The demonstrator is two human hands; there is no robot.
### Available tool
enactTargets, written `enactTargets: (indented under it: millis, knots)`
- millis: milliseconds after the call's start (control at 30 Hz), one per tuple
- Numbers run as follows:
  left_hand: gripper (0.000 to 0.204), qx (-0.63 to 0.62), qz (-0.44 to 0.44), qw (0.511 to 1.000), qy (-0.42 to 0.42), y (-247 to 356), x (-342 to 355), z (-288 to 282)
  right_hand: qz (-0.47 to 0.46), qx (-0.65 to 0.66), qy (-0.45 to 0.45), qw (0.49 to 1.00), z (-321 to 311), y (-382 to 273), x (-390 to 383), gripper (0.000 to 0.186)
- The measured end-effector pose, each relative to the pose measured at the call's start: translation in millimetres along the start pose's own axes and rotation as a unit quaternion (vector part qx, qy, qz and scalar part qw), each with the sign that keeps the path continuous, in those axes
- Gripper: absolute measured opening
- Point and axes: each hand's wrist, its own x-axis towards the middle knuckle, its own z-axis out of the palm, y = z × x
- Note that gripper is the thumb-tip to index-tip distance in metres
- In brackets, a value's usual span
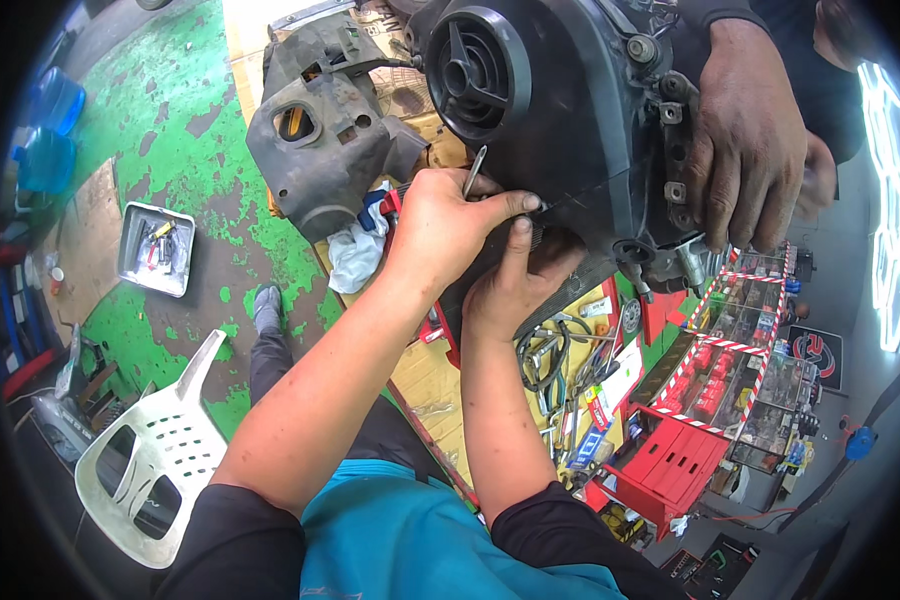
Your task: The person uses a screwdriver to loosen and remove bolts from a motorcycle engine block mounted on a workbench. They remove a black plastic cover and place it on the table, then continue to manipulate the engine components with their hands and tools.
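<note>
A large black plastic cover with a round vented opening fills the top middle. My left hand is closed around a thin metal rod, its pointed end sticking up past the fingers. The left thumb and forefinger pinch close to the cover's lower edge. Just below, my right hand is closed at the same edge, thumb up beside the left thumb. Its other fingers are partly hidden behind or under the part, and what they hold cannot be made out. Another person's hand rests on the assembly's right side, by its metal brackets.
A worn dark plastic housing lies left of the cover, beside a white rag. Hand tools crowd the cardboard-covered table on the right. Further right stands a red cabinet. At left are a white chair and a tray.
</note>
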Motion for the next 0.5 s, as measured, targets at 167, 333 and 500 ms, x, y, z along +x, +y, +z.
enactTargets:
  millis: [167, 333, 500]
  knots:
    - [0.019, 0.015, -0.001, 1.000, -0.006, 2.5, 2.7, -1.0, -0.001, 0.058, 0.018, 0.998, 8.2, -3.4, 7.9, 0.057]
    - [0.018, -0.002, 0.005, 1.000, -0.010, 1.4, 4.3, -2.0, -0.052, -0.030, 0.032, 0.998, 8.8, 1.8, 12.7, 0.061]
    - [0.020, -0.003, 0.010, 0.999, -0.036, -0.7, 4.9, -5.7, -0.084, -0.098, 0.035, 0.991, 3.9, 3.6, 15.1, 0.062]
